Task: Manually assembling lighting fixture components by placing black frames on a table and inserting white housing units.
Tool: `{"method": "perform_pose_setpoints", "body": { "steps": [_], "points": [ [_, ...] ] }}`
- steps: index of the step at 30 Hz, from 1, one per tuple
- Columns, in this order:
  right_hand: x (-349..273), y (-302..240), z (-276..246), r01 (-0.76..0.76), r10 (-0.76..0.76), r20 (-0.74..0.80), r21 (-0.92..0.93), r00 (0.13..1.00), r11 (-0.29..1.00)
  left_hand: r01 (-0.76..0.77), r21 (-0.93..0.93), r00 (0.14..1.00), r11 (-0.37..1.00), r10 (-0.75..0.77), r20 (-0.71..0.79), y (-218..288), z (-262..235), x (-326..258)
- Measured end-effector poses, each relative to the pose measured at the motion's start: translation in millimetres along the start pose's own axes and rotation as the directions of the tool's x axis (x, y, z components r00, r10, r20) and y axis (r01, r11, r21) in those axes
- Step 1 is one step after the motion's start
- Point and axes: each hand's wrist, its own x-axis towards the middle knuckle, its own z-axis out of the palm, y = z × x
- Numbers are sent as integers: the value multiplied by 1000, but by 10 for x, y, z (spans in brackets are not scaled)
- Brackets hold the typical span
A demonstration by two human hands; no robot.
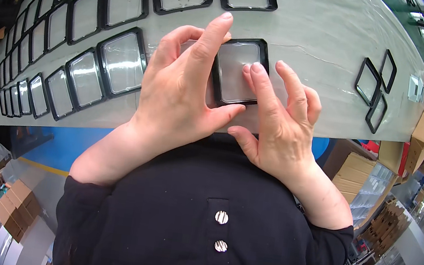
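A black-rimmed rectangular frame with a clear panel [230,84] lies on the table in front of me. My left hand [179,77] spans its left side with fingers spread. The left thumb reaches to the frame's near edge, and the index finger stretches past the far left corner. Over the frame's right part hovers or rests my right hand [284,123], fingers apart; a fingertip is at the clear panel, though I cannot tell whether it presses on it. The right thumb is held off near the frame's front edge. Neither hand is closed round anything.
Rows of similar black frames [119,61] cover the table's left and far side. Three narrower black frames [368,82] lie at the right. The pale table [320,45] ends just before my body. Cardboard boxes [354,175] stand beyond its right end, and more boxes [16,209] at lower left.
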Motion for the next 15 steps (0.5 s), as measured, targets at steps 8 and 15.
{"method": "perform_pose_setpoints", "body": {
  "steps": [8,15],
  "points": [
    [14,-44,54,-4,16,-109,110,994,994,-110,313,987,943,68,143,157,-102,35],
    [-225,44,-191,-44,103,-278,213,955,976,-145,496,970,856,24,242,118,-309,56]
  ]
}}
